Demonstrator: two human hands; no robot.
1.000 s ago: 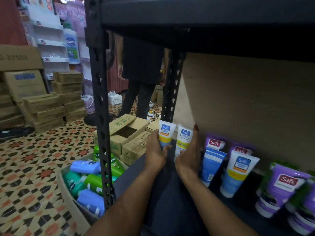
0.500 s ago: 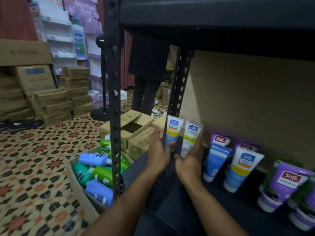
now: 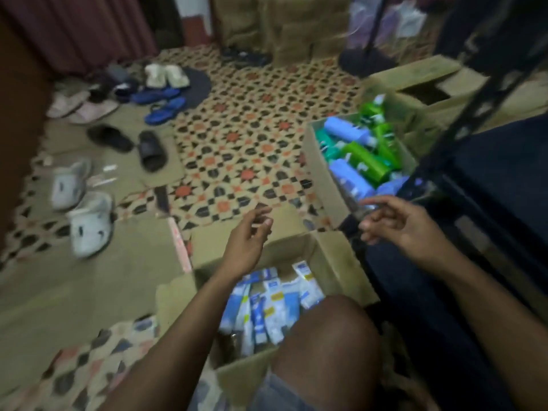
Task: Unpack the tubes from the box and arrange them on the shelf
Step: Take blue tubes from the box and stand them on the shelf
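Note:
An open cardboard box [image 3: 338,262] sits on the floor in front of my knee, holding several white and blue tubes [image 3: 268,304] lying in a heap. My left hand [image 3: 247,235] hovers above the box's far flap, empty, fingers loosely curled. To the right my right hand [image 3: 398,222] is in the air beside the dark shelf [image 3: 489,185], also empty with relaxed fingers. The frame is blurred by head motion. The tubes standing on the shelf are out of view.
A second open box [image 3: 318,170] with green and blue bottles stands by the black shelf post [image 3: 486,93]. More cardboard boxes [image 3: 421,75] lie behind it. Slippers and sandals [image 3: 148,146] are scattered on the patterned floor at left. My knee [image 3: 326,336] covers the near box's right corner.
Both hands have let go of the two tubes on the shelf and pulled back. My view has swung down and left, from the shelf to the box on the floor.

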